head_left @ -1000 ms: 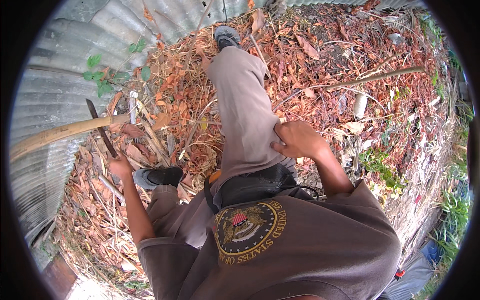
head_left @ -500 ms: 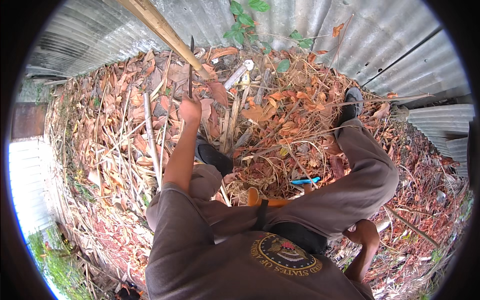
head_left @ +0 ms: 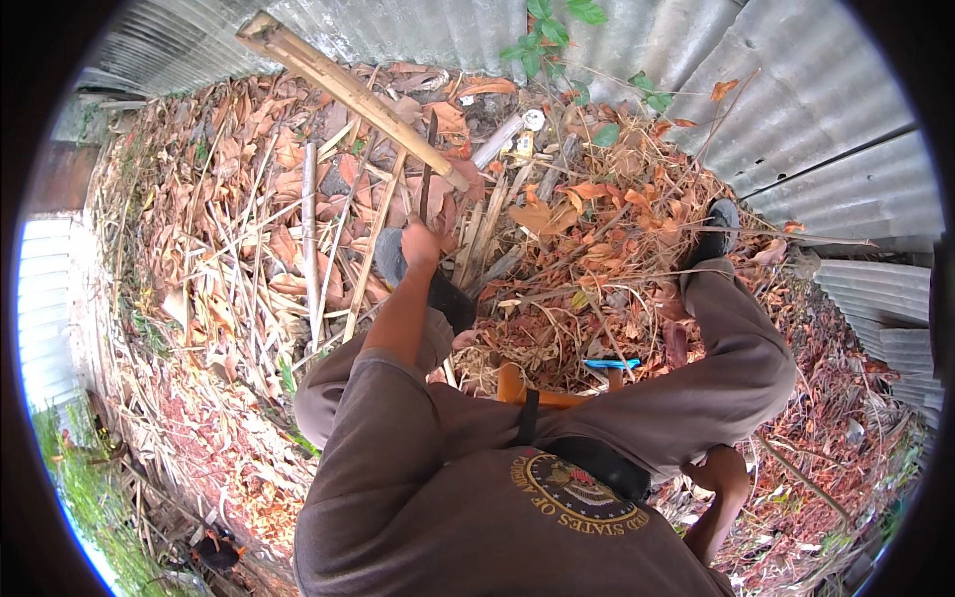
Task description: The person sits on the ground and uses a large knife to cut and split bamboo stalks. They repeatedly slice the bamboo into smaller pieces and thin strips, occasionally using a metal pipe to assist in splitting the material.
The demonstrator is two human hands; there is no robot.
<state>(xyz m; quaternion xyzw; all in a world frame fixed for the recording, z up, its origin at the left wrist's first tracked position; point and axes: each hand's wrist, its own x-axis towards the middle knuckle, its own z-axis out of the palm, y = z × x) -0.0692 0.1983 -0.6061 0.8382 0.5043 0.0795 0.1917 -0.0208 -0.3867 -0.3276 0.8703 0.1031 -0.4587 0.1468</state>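
Compared with half a second ago, the one corrugated metal wall [head_left: 796, 99] and its green-leaved vine [head_left: 552, 40] sit farther right in view. Over the leaf-littered ground [head_left: 229, 179], the bamboo pole [head_left: 358, 99] slopes less steeply; its upper end, cut off by the view before, now shows in front of the wall, and its lower end hangs over the litter near the wall's foot. The left forearm crosses the left shoe [head_left: 453, 303], whose grey end now shows on the forearm's left; earlier the visible part of that shoe lay to its right. The right hand [head_left: 723, 471] keeps its place beside the right thigh, half curled; its fingertips are hidden, so I cannot tell whether it grips anything.

Counted by size: one thick pole; one long round stick [head_left: 310, 239] left of the left shoe; one machete [head_left: 425, 194], its handle wrapped in the curled left hand [head_left: 420, 244], its dark blade crossing the pole's lower part in view, contact unclear; two shoes, the right one [head_left: 714, 231] near the ground's wall-side edge; one flat blue object [head_left: 612, 364] between the legs; one white round piece [head_left: 534, 119] near the wall.
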